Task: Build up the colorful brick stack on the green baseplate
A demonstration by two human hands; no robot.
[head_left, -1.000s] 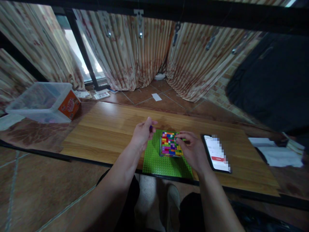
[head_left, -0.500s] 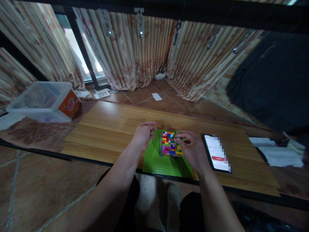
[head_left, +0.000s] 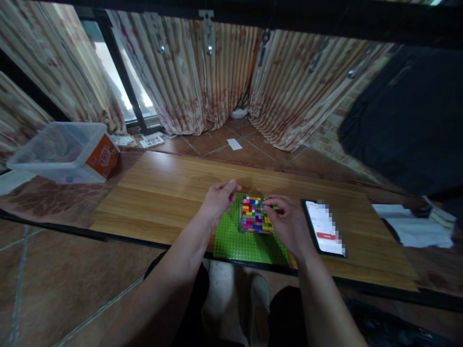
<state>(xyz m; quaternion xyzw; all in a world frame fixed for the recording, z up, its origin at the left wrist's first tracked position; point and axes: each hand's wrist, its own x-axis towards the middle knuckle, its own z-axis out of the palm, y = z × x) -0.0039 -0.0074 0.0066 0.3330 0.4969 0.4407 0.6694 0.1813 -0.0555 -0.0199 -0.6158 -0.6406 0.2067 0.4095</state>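
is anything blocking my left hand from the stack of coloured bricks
Nothing visible: the left hand is just left of the brick stack, with the green baseplate showing between them. The right hand is at the stack's right.

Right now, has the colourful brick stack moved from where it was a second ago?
No; the brick stack shows no visible shift either way against the green baseplate or wooden tabletop.
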